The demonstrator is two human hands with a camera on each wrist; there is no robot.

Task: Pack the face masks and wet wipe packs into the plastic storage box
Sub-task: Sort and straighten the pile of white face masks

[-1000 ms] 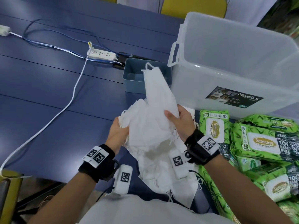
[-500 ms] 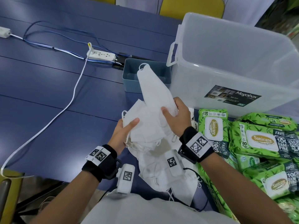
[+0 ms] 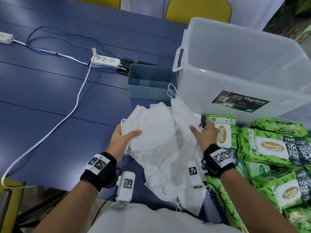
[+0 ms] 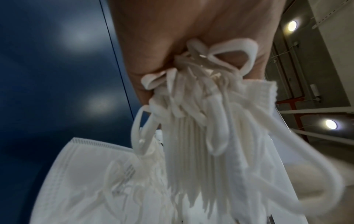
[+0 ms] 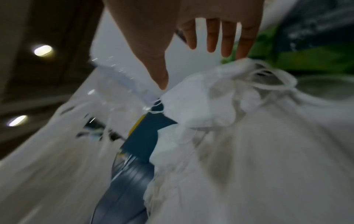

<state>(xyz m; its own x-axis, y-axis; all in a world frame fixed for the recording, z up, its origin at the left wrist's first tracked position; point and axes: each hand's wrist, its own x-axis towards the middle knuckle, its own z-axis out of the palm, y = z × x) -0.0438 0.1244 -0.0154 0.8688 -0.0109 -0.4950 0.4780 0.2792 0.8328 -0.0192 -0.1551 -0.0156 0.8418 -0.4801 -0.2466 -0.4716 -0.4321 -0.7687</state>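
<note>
My left hand (image 3: pixel 123 138) grips a thick stack of white face masks (image 3: pixel 151 128) by its left edge, thumb on top; in the left wrist view the stack (image 4: pixel 201 136) and its ear loops bunch in my palm (image 4: pixel 172 37). More loose masks (image 3: pixel 173 179) lie heaped on the blue table at its near edge. My right hand (image 3: pixel 204 133) hovers with fingers straight over the right side of the heap, holding nothing; its spread fingers (image 5: pixel 226 39) show above the masks (image 5: pixel 239 136). The clear plastic storage box (image 3: pixel 235 52) stands at the back right. Green wet wipe packs (image 3: pixel 269 147) lie in front of it.
A small blue-grey tub (image 3: pixel 134 84) sits left of the storage box. A white power strip (image 3: pixel 106 60) with blue and white cables (image 3: pixel 74 108) runs across the left of the table (image 3: pixel 50 132). Yellow chairs (image 3: pixel 198 9) stand behind.
My right hand let go of the single mask it held up and dropped toward the heap, fingers spread. My left hand closed its thumb over the gathered stack.
</note>
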